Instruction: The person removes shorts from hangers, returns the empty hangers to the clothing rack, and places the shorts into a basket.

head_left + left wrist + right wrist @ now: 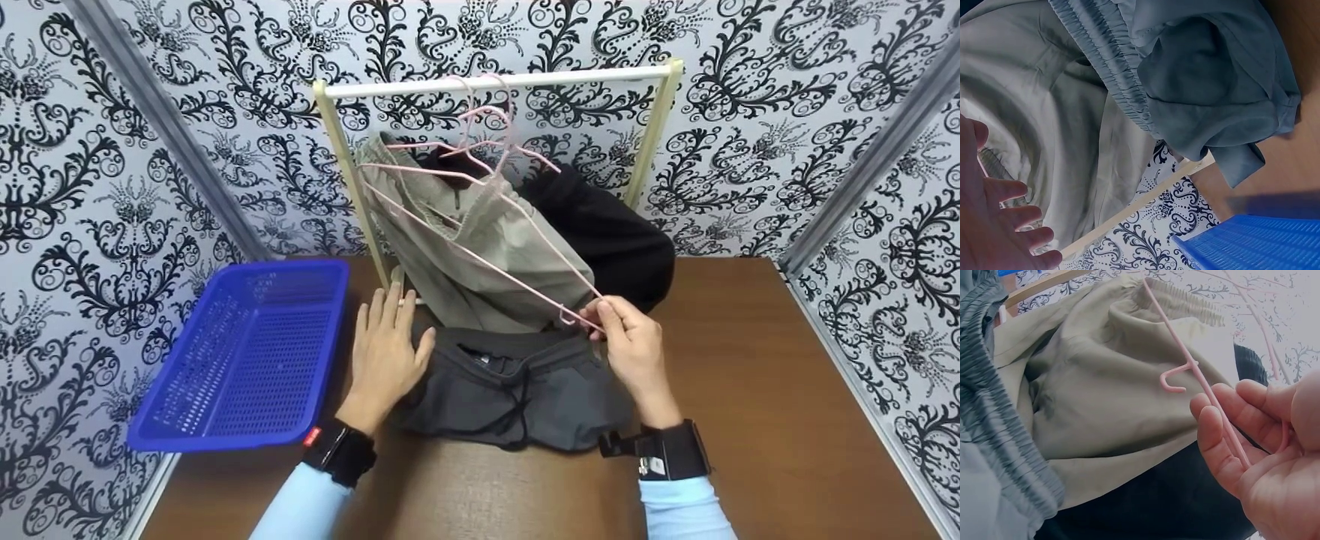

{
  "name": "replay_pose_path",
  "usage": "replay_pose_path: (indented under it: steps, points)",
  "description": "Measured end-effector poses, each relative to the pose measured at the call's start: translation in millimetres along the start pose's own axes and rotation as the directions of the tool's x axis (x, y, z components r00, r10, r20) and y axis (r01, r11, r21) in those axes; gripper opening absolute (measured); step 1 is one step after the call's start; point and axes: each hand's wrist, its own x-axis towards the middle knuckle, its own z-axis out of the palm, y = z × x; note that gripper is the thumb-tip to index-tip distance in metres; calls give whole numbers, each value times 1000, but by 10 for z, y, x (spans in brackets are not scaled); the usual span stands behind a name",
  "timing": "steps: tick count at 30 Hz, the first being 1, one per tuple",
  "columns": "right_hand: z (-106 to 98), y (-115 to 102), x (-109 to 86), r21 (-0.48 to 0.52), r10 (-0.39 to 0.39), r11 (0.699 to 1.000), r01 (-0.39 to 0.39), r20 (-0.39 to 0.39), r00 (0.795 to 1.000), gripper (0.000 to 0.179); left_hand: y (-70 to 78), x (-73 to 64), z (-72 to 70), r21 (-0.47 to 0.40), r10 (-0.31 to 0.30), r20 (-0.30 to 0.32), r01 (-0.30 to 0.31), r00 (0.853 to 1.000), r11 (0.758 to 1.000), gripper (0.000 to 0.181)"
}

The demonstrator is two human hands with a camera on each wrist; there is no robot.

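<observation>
In the head view, my right hand [634,349] grips one end of a pink clothes hanger [517,282], fingers curled round the corner. The hanger slants up toward the rack, in front of the hung clothes. A small hook on its bar shows in the right wrist view. Below it, dark grey drawstring bottoms [570,409] with an elastic waist lie on the table; their leg length is unclear. My left hand [386,360] is spread with straight fingers at their left side, and contact cannot be told. The left wrist view shows those fingers [1022,216] apart, holding nothing.
A clothes rack with a white bar [570,77] stands behind. Beige pants [517,240] and a black garment [637,247] hang from pink hangers there. At the left is a blue plastic basket [330,330]. Patterned walls enclose the brown table [765,420].
</observation>
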Motion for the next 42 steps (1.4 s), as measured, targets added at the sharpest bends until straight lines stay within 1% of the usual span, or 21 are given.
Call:
replay_pose_path:
  steps: [6,11,19,25,32,38,42]
  points:
    - [29,-117,91,-16,3,1000,-3,17,1000,25,-22,1,6,-1,-18,26,18,1000,1000,63]
    - [65,-205,160,-33,-21,999,22,25,999,24,-33,7,-2,-2,-30,56,30,998,1000,64]
    - [127,-337,282,-106,-58,993,60,28,998,23,-30,1,-14,20,-17,50,16,999,1000,63]
    - [182,-448,365,-75,-70,995,72,31,997,21,-24,-13,-24,8,-25,68,25,997,1000,64]
    - [267,-572,450,-70,-72,995,74,32,997,19,-44,-27,-12,8,-29,83,28,996,1000,64]
    - [321,-662,506,-72,-74,994,77,38,997,20,-67,-42,5,21,-38,112,36,993,999,65]
    - [343,-725,534,-76,-82,994,85,38,996,19,-74,-51,6,20,-39,113,36,993,999,65]
